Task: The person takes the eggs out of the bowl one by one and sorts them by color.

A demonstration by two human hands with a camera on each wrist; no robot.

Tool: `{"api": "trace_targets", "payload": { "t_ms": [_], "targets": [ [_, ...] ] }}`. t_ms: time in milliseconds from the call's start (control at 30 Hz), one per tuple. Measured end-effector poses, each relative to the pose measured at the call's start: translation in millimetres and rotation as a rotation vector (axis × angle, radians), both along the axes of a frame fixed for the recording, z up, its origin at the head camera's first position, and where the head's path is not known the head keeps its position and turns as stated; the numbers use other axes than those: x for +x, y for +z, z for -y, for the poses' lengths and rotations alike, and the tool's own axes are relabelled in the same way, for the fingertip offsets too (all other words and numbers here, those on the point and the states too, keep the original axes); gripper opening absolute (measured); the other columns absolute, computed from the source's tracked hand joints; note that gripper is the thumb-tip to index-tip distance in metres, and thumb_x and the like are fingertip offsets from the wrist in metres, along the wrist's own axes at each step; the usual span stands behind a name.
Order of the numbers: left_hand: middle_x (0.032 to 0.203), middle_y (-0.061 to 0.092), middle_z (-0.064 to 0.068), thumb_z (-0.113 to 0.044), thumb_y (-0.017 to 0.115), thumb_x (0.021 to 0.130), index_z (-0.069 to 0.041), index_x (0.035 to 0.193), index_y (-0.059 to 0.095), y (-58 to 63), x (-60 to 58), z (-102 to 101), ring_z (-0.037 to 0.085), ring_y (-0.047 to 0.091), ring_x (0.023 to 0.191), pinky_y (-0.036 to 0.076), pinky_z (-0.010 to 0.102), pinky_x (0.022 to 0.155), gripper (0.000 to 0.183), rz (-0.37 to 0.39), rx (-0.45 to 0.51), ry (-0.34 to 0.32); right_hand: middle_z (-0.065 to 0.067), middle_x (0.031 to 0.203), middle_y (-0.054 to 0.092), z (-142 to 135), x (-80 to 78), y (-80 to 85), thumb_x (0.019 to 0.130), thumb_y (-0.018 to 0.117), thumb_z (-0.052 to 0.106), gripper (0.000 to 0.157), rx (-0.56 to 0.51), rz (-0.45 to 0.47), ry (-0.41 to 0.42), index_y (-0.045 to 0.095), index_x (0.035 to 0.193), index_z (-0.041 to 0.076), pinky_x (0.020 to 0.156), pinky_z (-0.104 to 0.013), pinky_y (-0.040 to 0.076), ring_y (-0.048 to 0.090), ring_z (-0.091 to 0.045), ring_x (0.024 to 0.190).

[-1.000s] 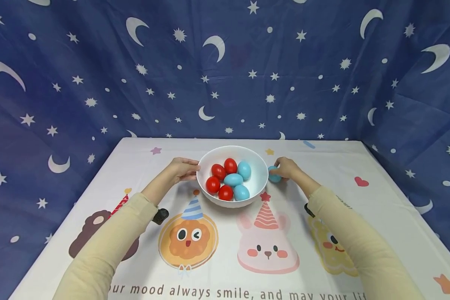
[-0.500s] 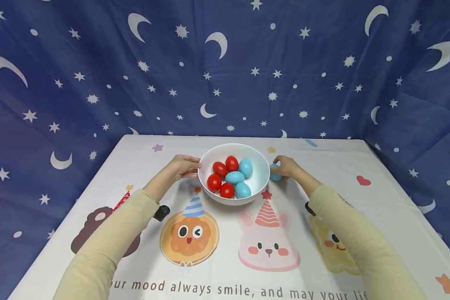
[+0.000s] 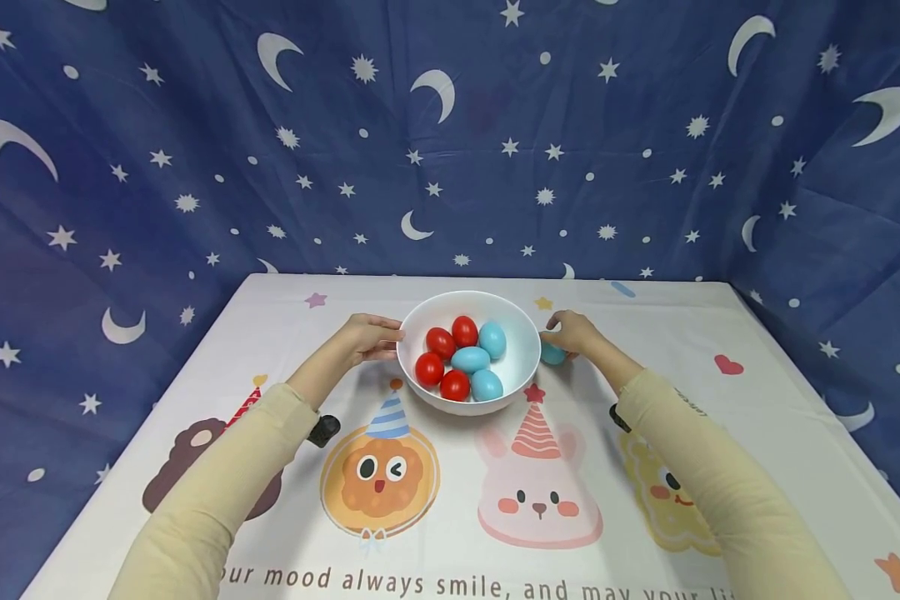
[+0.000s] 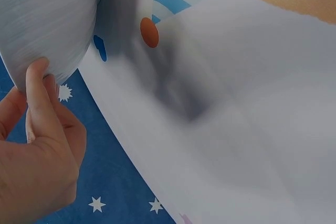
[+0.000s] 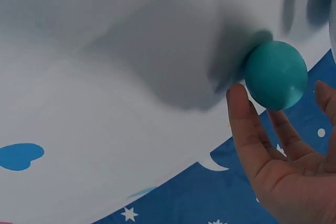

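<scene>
Hardly anything's shifted this past second, so I'd guess the work's paused. Left hand [image 3: 367, 335] pinches the bowl [image 3: 521, 358] rim; right hand [image 3: 576, 333] is loosely spread around the loose egg [image 5: 276, 75], thumb off it, just right of the bowl. Four red eggs [image 3: 429, 370], three blue eggs [image 3: 470, 360] inside; bowl wall's in between. Starry curtain [image 3: 495, 108] behind.
</scene>
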State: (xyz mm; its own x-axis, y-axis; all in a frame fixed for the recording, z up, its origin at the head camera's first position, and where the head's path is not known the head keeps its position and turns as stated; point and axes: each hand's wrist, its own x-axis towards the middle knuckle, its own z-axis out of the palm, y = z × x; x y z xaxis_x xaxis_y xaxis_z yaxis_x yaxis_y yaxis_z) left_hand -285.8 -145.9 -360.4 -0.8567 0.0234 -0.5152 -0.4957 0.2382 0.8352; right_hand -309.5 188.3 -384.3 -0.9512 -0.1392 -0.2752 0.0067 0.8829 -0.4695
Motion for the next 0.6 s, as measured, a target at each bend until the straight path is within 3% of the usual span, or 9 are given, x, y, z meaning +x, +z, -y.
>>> {"api": "trace_targets", "payload": {
  "t_ms": [467, 600],
  "targets": [
    [0.105, 0.058, 0.010, -0.008, 0.063, 0.090, -0.004, 0.132, 0.052, 1.6, 0.2, 0, 0.007, 0.063, 0.063, 0.060, 0.020, 0.063, 0.044, 0.011, -0.007, 0.000, -0.029, 0.121, 0.052, -1, 2.0, 23.1, 0.093, 0.055, 0.025, 0.044, 0.011, -0.019, -0.011, 0.050, 0.123, -0.008, 0.079, -0.039, 0.062, 0.059, -0.031, 0.090],
    [0.105, 0.058, 0.011, -0.007, 0.063, 0.090, -0.004, 0.133, 0.052, 3.0, -0.4, 0, 0.008, 0.062, 0.064, 0.060, 0.020, 0.062, 0.044, 0.016, -0.005, 0.004, -0.030, 0.123, 0.051, -2, 2.3, 28.7, 0.093, 0.054, 0.024, 0.042, 0.016, -0.029, -0.004, 0.052, 0.121, -0.008, 0.077, -0.038, 0.062, 0.061, -0.034, 0.092]
  ]
}}
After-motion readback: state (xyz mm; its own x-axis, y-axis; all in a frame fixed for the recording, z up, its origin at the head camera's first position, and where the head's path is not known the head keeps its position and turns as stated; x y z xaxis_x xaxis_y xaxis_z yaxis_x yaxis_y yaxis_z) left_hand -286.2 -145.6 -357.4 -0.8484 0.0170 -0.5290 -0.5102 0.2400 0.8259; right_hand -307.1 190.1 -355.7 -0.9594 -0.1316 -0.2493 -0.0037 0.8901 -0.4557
